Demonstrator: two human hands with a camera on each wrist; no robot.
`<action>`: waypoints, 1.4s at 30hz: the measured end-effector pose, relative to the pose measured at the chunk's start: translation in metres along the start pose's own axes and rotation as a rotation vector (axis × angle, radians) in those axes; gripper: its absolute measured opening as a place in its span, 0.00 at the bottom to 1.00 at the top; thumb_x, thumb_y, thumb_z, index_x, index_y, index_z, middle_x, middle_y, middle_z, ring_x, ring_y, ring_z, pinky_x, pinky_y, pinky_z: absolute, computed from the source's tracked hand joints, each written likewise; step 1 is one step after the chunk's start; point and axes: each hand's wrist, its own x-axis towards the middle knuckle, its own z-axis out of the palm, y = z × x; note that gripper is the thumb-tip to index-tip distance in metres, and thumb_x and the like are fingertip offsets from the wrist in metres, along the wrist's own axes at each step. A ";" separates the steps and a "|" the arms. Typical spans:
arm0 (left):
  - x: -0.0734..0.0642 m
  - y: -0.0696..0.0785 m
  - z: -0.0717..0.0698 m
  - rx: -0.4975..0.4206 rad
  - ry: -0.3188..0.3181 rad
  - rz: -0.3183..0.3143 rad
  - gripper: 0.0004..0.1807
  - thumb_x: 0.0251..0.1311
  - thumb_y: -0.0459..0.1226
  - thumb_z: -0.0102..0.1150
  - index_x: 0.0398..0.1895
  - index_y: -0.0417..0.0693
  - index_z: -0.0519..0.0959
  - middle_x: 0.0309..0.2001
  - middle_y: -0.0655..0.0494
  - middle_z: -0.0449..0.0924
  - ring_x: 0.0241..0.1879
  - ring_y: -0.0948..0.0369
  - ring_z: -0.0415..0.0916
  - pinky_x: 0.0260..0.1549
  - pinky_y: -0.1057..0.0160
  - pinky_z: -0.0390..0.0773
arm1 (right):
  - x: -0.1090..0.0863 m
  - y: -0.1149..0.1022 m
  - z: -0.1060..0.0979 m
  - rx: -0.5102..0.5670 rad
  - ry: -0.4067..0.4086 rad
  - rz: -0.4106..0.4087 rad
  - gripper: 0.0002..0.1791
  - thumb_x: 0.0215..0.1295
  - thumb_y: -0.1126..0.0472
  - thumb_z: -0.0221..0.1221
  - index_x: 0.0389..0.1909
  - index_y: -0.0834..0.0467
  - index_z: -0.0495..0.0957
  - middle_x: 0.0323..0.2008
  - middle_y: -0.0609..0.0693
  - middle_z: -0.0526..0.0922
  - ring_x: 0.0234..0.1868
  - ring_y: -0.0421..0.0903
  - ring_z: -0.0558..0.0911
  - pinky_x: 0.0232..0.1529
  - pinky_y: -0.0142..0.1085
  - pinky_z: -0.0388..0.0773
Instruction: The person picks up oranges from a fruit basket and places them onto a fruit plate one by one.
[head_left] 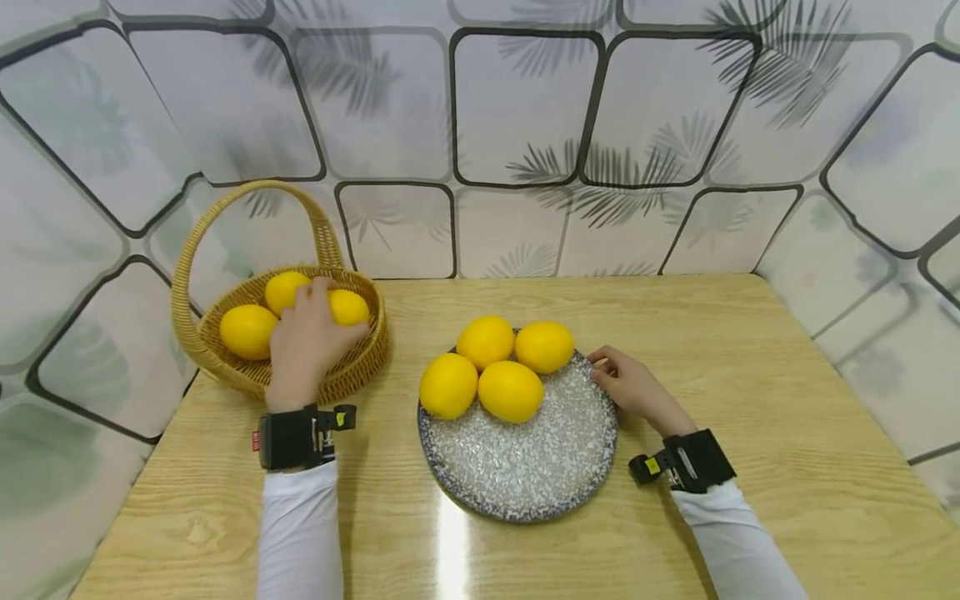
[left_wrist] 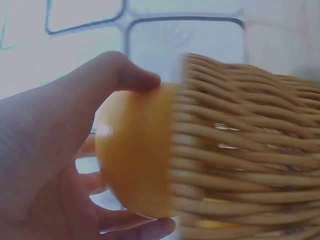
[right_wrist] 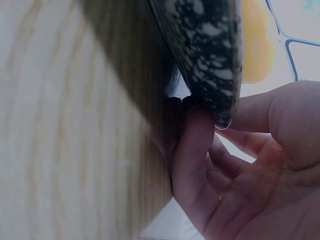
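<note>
head view: from above, forward and down, farthest back, taking in pale wood-grain table [head_left: 750, 358] and white patterned wall [head_left: 525, 108]. black left wrist cam [head_left: 345, 417]: close up, past left grip [left_wrist: 55, 145] to yellow oval fruit [left_wrist: 137, 150] and tan wicker basket [left_wrist: 250, 170]; head shares grip and basket. black right wrist cam [head_left: 643, 469]: low, rolled sideways, tight on right grip [right_wrist: 250, 170] and round grey speckled plate [right_wrist: 212, 65], both also in head.
</note>
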 end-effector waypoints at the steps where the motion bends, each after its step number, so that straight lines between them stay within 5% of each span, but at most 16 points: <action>1: -0.001 0.003 -0.004 -0.002 0.006 0.008 0.42 0.51 0.52 0.59 0.68 0.42 0.61 0.61 0.31 0.67 0.46 0.33 0.70 0.38 0.33 0.75 | 0.000 0.000 0.000 -0.001 0.000 0.000 0.18 0.73 0.60 0.48 0.60 0.63 0.70 0.48 0.68 0.80 0.43 0.55 0.78 0.40 0.43 0.77; 12: -0.014 0.041 -0.023 -0.019 0.033 0.123 0.41 0.52 0.52 0.62 0.67 0.43 0.63 0.67 0.33 0.64 0.53 0.34 0.68 0.46 0.33 0.76 | 0.000 -0.001 0.000 -0.002 0.001 0.008 0.18 0.73 0.60 0.48 0.59 0.63 0.70 0.46 0.66 0.80 0.41 0.54 0.77 0.38 0.40 0.74; 24: -0.026 0.080 -0.015 -0.044 -0.010 0.268 0.39 0.47 0.51 0.63 0.64 0.48 0.67 0.62 0.41 0.71 0.47 0.43 0.73 0.35 0.43 0.79 | -0.001 -0.001 0.000 0.002 0.007 -0.003 0.19 0.72 0.61 0.49 0.59 0.64 0.71 0.47 0.68 0.80 0.41 0.55 0.77 0.38 0.41 0.75; 42: -0.036 0.110 -0.003 -0.034 -0.056 0.413 0.38 0.48 0.53 0.63 0.64 0.52 0.68 0.64 0.44 0.70 0.47 0.46 0.76 0.36 0.47 0.83 | -0.001 -0.001 -0.001 0.005 0.003 -0.007 0.18 0.72 0.61 0.49 0.59 0.64 0.71 0.45 0.67 0.80 0.40 0.53 0.77 0.37 0.39 0.74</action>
